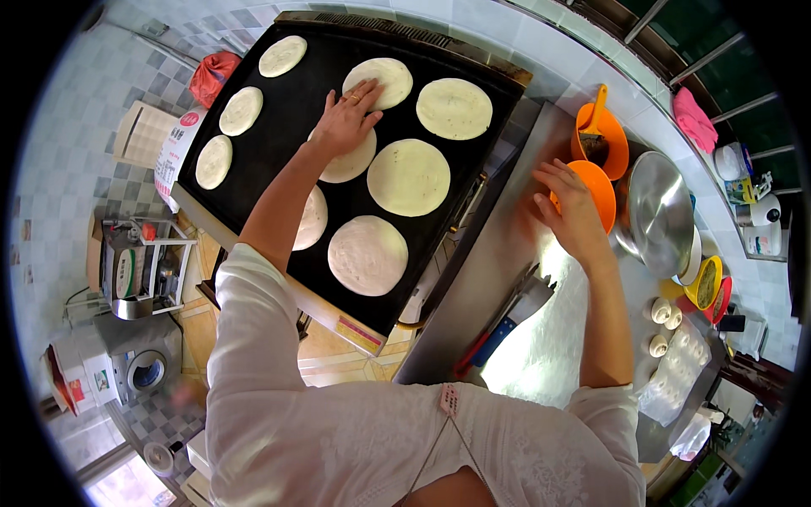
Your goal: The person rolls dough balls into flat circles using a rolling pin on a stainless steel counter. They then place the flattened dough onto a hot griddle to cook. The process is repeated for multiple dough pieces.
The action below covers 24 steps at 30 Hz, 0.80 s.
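Note:
My left hand [348, 120] lies palm down over the black griddle [262, 160], its fingertips resting on a round, pale flatbread [390, 80] near the far edge. Its fingers are stretched out, and a ring shows on one. Several other flatbreads lie flat on the same griddle, among them a large one [409, 177] in the middle and a browner-tinged one [367, 255] at the near side. Part of another flatbread [351, 160] is covered by my left hand and wrist. At the right, my right hand [568, 207] is open beside an orange bowl [598, 196], overlapping its left rim; whether it touches the bowl I cannot tell.
Behind that bowl stands a second orange bowl [615, 139] with an orange-handled brush [596, 114]. A large steel bowl [661, 203] leans at the right. On the steel counter [549, 338] lie a broad blade with a blue handle [511, 321], small dough pieces [659, 311] and plastic sheeting [676, 372].

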Each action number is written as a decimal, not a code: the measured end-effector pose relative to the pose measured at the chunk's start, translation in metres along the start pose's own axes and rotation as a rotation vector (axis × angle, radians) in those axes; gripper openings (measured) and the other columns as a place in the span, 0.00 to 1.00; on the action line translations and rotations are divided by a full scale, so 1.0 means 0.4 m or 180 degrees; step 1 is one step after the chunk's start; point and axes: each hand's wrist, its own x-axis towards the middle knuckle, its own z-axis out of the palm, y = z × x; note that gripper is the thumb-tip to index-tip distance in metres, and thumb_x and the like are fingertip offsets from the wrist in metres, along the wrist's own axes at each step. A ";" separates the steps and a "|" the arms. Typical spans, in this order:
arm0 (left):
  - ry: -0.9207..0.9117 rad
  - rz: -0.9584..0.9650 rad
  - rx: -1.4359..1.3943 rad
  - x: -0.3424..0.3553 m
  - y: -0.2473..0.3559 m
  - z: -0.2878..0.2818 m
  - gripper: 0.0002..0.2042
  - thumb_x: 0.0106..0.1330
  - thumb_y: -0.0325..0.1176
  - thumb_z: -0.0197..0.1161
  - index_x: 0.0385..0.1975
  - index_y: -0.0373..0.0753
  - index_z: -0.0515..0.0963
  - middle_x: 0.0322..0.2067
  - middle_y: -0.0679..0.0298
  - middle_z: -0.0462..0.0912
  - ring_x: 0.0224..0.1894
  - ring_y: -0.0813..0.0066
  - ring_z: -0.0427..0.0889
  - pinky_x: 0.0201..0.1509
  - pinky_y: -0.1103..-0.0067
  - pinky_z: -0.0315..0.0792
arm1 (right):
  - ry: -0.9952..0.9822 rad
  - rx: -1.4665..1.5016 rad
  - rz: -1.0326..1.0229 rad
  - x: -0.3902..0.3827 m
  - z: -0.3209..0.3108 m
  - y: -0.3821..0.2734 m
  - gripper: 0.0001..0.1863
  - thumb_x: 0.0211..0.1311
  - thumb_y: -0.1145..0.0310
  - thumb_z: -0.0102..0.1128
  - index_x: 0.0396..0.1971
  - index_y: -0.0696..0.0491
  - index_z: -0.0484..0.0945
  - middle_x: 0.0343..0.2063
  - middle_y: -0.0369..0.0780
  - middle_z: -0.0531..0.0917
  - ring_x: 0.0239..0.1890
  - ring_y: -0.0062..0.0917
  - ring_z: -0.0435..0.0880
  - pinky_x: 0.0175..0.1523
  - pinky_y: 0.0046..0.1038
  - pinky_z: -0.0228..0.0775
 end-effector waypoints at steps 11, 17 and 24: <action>-0.0435 0.1383 -0.0676 -0.126 0.263 -0.038 0.35 0.67 0.45 0.61 0.72 0.43 0.58 0.74 0.59 0.55 0.76 0.63 0.53 0.74 0.49 0.48 | -0.0086 0.0010 0.0124 -0.083 -0.031 -0.043 0.18 0.62 0.70 0.62 0.52 0.57 0.78 0.59 0.46 0.77 0.68 0.40 0.67 0.71 0.41 0.60; -0.0452 0.1479 -0.0587 -0.119 0.291 -0.050 0.32 0.67 0.41 0.60 0.71 0.40 0.60 0.72 0.57 0.60 0.75 0.62 0.56 0.74 0.57 0.52 | -0.0224 0.0059 0.0049 -0.096 0.000 -0.056 0.19 0.63 0.69 0.62 0.53 0.56 0.77 0.59 0.46 0.76 0.69 0.41 0.66 0.71 0.40 0.60; 0.0788 0.0542 -0.0915 -0.091 0.139 -0.117 0.14 0.60 0.20 0.60 0.46 0.37 0.81 0.46 0.58 0.84 0.49 0.56 0.81 0.50 0.68 0.77 | -0.0109 -0.0085 -0.0187 -0.081 0.043 -0.075 0.18 0.63 0.69 0.61 0.53 0.54 0.78 0.60 0.41 0.77 0.69 0.38 0.66 0.71 0.43 0.59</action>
